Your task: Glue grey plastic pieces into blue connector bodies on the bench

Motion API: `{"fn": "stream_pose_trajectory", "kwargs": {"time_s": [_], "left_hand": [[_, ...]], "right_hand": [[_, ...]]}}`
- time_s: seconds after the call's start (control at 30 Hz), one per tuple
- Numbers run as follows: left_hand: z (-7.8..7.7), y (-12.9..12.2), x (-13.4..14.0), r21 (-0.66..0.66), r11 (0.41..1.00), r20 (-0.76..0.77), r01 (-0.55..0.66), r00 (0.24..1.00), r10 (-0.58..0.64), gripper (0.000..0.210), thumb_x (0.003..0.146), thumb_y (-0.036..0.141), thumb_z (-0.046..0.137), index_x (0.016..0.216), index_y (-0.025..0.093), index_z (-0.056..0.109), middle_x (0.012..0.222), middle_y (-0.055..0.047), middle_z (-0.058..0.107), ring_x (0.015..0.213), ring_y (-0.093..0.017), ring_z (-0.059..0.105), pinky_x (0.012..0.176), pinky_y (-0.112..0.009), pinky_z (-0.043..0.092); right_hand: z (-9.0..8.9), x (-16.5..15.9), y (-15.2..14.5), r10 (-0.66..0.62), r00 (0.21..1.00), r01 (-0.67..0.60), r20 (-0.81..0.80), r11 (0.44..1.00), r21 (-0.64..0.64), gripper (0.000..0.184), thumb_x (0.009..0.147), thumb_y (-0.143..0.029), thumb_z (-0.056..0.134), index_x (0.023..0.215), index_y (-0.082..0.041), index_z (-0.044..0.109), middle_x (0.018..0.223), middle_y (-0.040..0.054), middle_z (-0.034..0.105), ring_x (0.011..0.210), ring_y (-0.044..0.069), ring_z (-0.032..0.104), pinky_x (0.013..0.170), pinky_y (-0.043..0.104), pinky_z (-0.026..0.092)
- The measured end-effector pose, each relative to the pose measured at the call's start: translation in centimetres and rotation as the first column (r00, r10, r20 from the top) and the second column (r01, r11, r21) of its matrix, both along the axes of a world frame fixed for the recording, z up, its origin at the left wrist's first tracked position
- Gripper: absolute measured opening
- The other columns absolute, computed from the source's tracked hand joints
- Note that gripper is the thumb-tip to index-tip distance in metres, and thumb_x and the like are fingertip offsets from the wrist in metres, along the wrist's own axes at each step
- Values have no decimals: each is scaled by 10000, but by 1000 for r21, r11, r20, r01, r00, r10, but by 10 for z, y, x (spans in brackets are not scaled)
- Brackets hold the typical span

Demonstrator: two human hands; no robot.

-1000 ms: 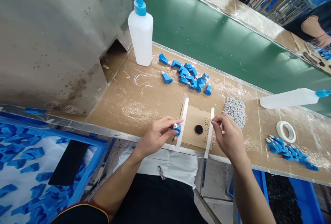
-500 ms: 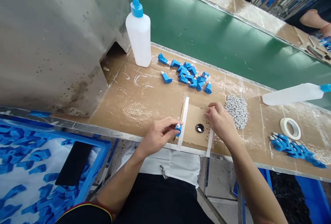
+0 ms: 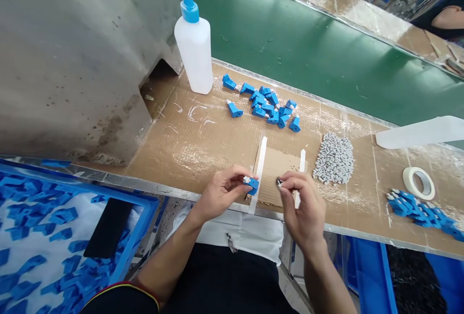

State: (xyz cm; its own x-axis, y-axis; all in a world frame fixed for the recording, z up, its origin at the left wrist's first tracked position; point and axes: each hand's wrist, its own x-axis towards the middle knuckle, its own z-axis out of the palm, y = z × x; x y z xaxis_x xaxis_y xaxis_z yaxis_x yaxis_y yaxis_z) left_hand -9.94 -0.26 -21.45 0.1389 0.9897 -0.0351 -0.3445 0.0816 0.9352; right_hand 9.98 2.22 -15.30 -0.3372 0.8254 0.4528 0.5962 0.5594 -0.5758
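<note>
1. The left hand [image 3: 222, 193] pinches one blue piece [image 3: 253, 186] between thumb and fingers, the piece's white tip turned back toward the palm side.
2. That blue piece is at the left edge of the cardboard square [image 3: 281, 159], in front of the left tape strip [image 3: 261, 157]; whether it touches the tabletop [image 3: 217, 144] cannot be told.
3. The right hand [image 3: 304, 202] has its thumb and fingers drawn near each other at a small black disc [image 3: 278, 181], covering part of it; I cannot tell whether they are pressed together or pinch anything.
4. Both forearms reach forward from the near edge, the left slanting to the right and the right slanting to the left; the hands are near each other but apart, with the right wrist bent so its fingertips point left.
5. Two tape strips cross the cardboard square, one on each side; the right one is partly hidden by the right hand.
6. Two white bottles: one upright [image 3: 194, 55] at the far left, one lying on its side [image 3: 427, 132] at the right.
7. One tape roll [image 3: 409, 178], one heap of grey bits [image 3: 333, 159], too many to count.
8. Two groups of blue pieces, overlapping: a far cluster [image 3: 268, 106] of over ten, and a right-hand row [image 3: 416, 210].
</note>
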Motion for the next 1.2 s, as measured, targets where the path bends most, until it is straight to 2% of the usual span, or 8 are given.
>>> {"fn": "stream_pose_trajectory", "kwargs": {"time_s": [0.13,0.3,0.7,0.9,1.07,1.2], "left_hand": [[1,0,1,14,1000,-14,-16,1000,16,236,900,391,783,1009,189,728,941,-46,759,854,-157,732,773,-237,600],[0,0,2,17,1000,-76,-23,997,25,266,891,422,782,995,184,725,904,-38,737,825,-154,721,749,-233,589],[0,1,2,25,1000,-93,-9,996,11,231,915,391,749,1012,184,715,920,-38,740,855,-167,732,781,-256,601],[-1,0,-1,141,990,-261,-24,963,61,188,955,356,701,983,181,763,897,-55,768,826,-175,719,788,-270,584],[3,1,-4,242,970,-327,34,944,48,162,961,305,677,946,185,786,893,-65,794,831,-177,726,780,-265,567],[9,-7,3,257,966,-232,-22,969,84,228,914,405,738,928,182,786,949,-94,787,857,-193,738,763,-271,591]], "right_hand": [[-19,-27,-15,25,987,-42,-158,993,-109,130,1021,-134,527,962,-248,549,967,33,688,888,169,682,708,282,541],[-31,-35,-14,-7,982,-25,-191,985,-168,122,1026,-159,516,955,-247,562,959,51,701,902,194,702,730,317,571],[-34,-36,-13,-9,988,-14,-155,989,-150,118,1026,-177,524,947,-247,577,938,46,699,898,198,692,751,327,558],[-28,-32,-10,40,990,-71,-136,970,-234,163,1033,-176,513,906,-244,591,918,43,692,886,191,684,758,321,554],[-27,-24,-11,79,970,-150,-229,939,-310,168,1012,-188,554,861,-233,612,874,33,683,836,184,670,735,303,547],[-28,-18,-22,35,935,-153,-354,938,-311,92,994,-268,600,927,-223,645,895,47,687,792,184,660,699,299,555]]}}
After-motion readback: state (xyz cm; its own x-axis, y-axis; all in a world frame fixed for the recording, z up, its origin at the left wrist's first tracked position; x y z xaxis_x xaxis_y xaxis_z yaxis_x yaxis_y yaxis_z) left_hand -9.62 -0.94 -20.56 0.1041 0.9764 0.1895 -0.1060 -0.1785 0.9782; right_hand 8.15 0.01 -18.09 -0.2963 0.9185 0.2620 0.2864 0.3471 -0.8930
